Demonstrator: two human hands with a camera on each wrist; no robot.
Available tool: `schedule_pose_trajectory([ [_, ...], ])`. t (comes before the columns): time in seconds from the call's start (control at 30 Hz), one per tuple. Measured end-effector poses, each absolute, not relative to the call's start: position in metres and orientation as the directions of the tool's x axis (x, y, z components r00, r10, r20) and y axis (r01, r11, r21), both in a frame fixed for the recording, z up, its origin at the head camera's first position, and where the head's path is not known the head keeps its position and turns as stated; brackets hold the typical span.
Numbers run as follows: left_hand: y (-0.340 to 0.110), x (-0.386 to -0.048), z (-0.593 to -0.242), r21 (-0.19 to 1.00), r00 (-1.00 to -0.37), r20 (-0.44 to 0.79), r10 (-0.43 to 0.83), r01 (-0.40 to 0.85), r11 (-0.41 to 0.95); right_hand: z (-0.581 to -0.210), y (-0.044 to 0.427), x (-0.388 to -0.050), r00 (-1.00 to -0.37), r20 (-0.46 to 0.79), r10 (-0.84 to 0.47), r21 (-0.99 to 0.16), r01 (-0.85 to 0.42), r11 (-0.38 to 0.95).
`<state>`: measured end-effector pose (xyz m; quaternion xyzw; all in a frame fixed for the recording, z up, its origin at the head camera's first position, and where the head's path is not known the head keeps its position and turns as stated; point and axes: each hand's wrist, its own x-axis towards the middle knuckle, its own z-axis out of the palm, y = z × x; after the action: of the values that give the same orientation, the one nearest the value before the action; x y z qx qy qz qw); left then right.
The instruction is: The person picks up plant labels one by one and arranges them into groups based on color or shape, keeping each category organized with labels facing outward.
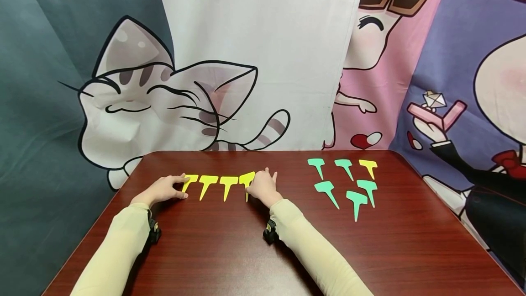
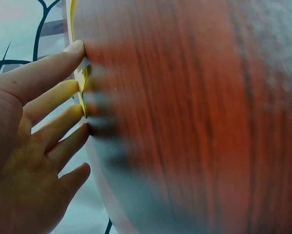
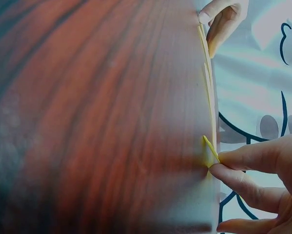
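Four yellow T-shaped pieces lie in a row on the table, the middle two (image 1: 207, 181) (image 1: 228, 182) untouched. At the row's left end my left hand (image 1: 164, 189) touches the leftmost yellow piece (image 1: 190, 179) with spread, fairly straight fingers; the left wrist view has that piece (image 2: 84, 97) at the fingertips. My right hand (image 1: 264, 188) pinches the rightmost yellow piece (image 1: 247, 178) between thumb and finger; in the right wrist view this piece (image 3: 211, 148) is tilted up on one side.
On the right of the dark red wooden table (image 1: 205, 250) lie several green T-shaped pieces (image 1: 356, 198) and one yellow one (image 1: 368, 164). A cloth (image 1: 263, 35) with cartoon figures hangs behind the table.
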<state>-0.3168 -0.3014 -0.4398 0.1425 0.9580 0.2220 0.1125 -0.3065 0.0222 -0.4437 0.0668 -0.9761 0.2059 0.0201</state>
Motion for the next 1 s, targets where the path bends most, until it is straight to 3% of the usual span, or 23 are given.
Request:
schedule_pose_trajectory([
  [0.57, -0.301, -0.316, -0.438, 0.468, -0.933, -0.161, 0.321, 0.214, 0.857, -0.443, 0.027, -0.306, -0.986, 0.043, -0.162, -0.403, -0.165, 0.9],
  [1.0, -0.302, -0.315, -0.438, 0.468, -0.931, -0.155, 0.331, 0.226, 0.854, -0.442, 0.041, -0.306, -0.966, 0.16, -0.202, -0.473, -0.255, 0.843],
])
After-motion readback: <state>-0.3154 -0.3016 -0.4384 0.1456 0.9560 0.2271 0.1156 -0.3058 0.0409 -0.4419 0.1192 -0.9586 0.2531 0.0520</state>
